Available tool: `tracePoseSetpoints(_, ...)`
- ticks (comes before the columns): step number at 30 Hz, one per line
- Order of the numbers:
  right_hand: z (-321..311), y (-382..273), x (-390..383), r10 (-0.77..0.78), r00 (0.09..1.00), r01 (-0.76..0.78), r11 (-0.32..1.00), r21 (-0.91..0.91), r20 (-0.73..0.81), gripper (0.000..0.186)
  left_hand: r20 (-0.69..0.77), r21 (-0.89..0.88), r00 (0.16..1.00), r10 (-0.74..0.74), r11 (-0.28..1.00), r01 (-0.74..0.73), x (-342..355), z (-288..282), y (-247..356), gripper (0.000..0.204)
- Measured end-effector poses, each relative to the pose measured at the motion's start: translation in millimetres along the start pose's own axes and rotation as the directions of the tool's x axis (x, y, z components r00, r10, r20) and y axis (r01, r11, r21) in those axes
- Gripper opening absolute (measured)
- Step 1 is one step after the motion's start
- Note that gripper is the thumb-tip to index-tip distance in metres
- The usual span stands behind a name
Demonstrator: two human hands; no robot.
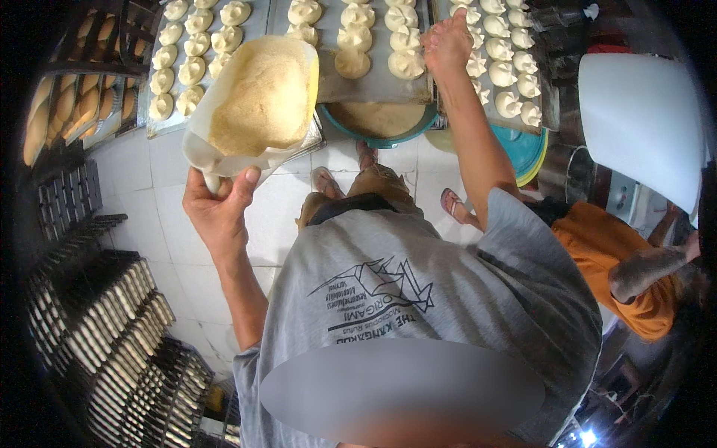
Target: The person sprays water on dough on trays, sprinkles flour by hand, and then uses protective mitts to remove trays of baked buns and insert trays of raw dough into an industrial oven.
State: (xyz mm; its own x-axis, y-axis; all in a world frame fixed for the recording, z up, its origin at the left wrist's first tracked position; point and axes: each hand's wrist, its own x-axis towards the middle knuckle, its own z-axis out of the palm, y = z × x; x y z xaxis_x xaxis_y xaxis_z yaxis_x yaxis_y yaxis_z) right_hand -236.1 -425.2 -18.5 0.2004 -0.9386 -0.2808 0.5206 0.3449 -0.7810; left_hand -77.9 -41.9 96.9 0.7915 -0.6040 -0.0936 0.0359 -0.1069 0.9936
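Observation:
My left hand [218,205] grips the handle end of a cut-open whitish plastic jug [198,142], tilted above the floor and partly over a tray. Fine pale yellow crumbs [261,97] fill much of the jug. My right hand [448,43] reaches over the right-hand tray, near its left edge. Its fingers are drawn together, and whatever they may hold is hidden. Rows of pale twisted dough pieces [405,63] sit on metal trays [373,91]; the jug covers part of the left rows.
Below the middle tray stands a teal basin [428,127] of pale crumbs. A teal and yellow round tub [526,149] is right of it. Racks of baked bread [86,104] and loaded trays [127,321] line the left. A person in orange [609,246] is close on my right, near a white panel [638,119].

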Motion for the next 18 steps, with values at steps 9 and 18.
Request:
tracePoseSetpoints(9, -28.3, 44.4, 71.9, -0.062, 0.998, 0.061, 0.996, 0.066, 0.012, 0.025, -0.112, -0.010, 0.993, 0.024, 1.000, -0.025, 5.2, 11.5, 17.5, 0.043)
tracePoseSetpoints(18, 47.1, 14.6, 62.3, -0.021, 0.991, -0.033, 0.912, -0.409, -0.129, 0.032, -0.108, 0.010, 0.994, 0.007, 1.000, -0.006, 11.9, 14.2, 20.5, 0.044)
